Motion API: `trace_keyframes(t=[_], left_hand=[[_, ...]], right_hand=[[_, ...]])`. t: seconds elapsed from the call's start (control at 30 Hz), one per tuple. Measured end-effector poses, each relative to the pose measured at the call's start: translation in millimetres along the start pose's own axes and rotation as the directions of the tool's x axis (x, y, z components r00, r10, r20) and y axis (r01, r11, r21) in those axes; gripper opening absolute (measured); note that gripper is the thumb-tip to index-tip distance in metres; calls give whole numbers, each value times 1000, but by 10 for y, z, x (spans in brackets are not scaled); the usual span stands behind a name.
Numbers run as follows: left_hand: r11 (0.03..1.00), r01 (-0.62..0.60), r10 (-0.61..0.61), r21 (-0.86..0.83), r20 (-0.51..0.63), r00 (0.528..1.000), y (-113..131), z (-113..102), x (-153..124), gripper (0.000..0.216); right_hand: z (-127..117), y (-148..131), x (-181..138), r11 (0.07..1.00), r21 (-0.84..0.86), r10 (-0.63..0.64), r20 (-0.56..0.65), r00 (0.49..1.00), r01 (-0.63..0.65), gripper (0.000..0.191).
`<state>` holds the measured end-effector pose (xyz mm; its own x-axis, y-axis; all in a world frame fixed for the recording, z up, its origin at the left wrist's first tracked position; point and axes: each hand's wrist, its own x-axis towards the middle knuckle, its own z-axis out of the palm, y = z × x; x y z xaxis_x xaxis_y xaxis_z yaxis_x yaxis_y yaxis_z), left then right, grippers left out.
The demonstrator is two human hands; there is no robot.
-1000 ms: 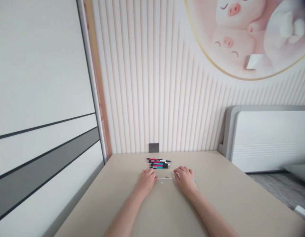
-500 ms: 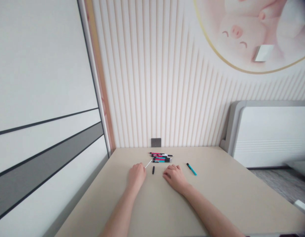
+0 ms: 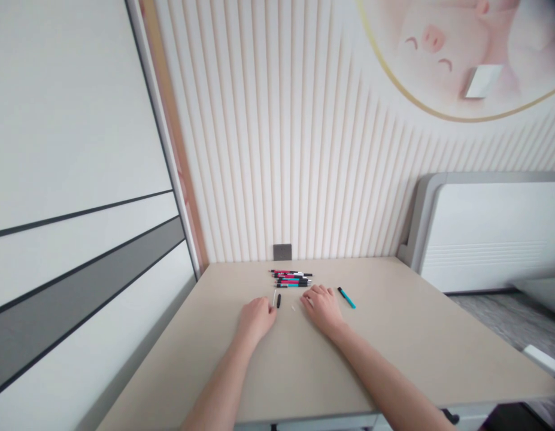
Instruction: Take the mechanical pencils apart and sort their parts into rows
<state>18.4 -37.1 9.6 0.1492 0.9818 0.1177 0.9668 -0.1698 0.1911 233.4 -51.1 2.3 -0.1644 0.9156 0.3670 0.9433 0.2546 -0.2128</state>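
My left hand (image 3: 258, 316) rests on the table, closed on a thin white rod (image 3: 274, 297) that points away from me. Just right of it lies a short black piece (image 3: 279, 301), like a pen grip or cap. My right hand (image 3: 321, 304) lies palm down with its fingers apart, and no object shows in it. Between the hands a tiny whitish piece (image 3: 293, 308) sits on the tabletop, too small to name. To the right of my right hand is a teal pen barrel (image 3: 347, 298) with a black end.
Several pens (image 3: 293, 279) in red, teal, black and white lie in a stack toward the back of the beige table (image 3: 286, 365). A dark socket plate (image 3: 282, 252) is on the ribbed wall behind. A white cabinet (image 3: 79, 149) stands on the left.
My left hand has shifted right, and the white rod has swung more upright beside the black piece. The tiny whitish piece now shows between the hands. The view has tilted down slightly.
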Motion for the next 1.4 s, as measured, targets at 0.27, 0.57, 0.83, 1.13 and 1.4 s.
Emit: trace_keyframes(t=[0.27,0.57,0.83,1.13,1.4], left_hand=[[956,-258,242,-138,-120,963,80,20,46,24],[953,-296,290,-71,-87,953,73,154,109,25],[960,-257,248,-109,-86,965,81,175,136,27],[944,-311,304,-110,-79,949,173,205,110,28],[932,-354,349,-77,-69,935,277,253,149,28]], right_hand=[[7,149,-13,998,-40,40,41,998,-38,31],[41,72,40,996,-75,60,83,995,-54,31],[-17,8,-70,1000,-15,24,30,999,-23,29],[36,-218,4,985,75,-168,150,974,158,30],[102,-106,88,999,-43,-10,90,996,14,33]])
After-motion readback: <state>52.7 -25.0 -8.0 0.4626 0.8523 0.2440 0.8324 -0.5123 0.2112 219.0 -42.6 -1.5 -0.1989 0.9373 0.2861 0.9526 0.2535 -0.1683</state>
